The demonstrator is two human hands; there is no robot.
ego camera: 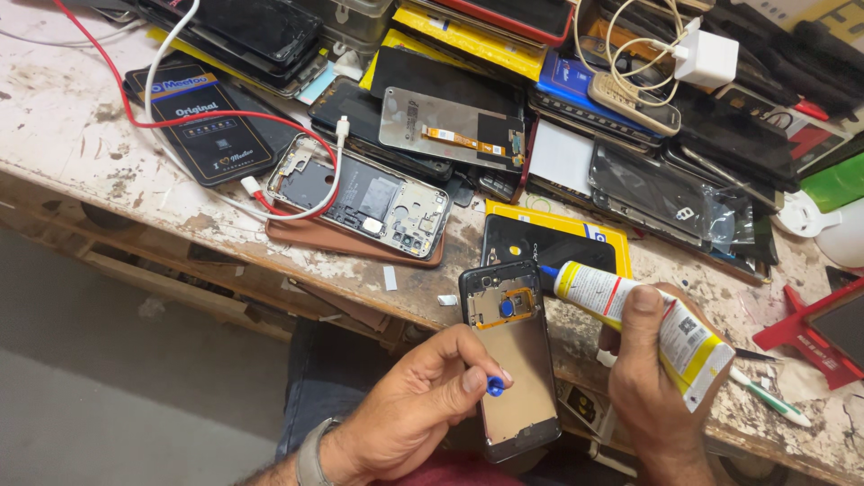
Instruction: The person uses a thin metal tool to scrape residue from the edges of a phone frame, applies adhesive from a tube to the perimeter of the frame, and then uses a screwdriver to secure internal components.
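Note:
An opened phone frame (515,360) with a copper-coloured back plate lies tilted over the workbench's front edge, propped by my left hand (414,409). That hand pinches a small blue cap (495,386) between thumb and forefinger against the frame's left side. My right hand (650,378) grips a white glue tube (648,326) with yellow and red bands. The tube's blue nozzle (547,269) touches the frame's top right corner.
The worn white workbench (63,126) is piled with phone screens, cases and boxes. A bare phone chassis (360,196) lies on a brown case, with red and white cables over it. A white charger (706,56) sits at the back; a red stand (810,328) at right.

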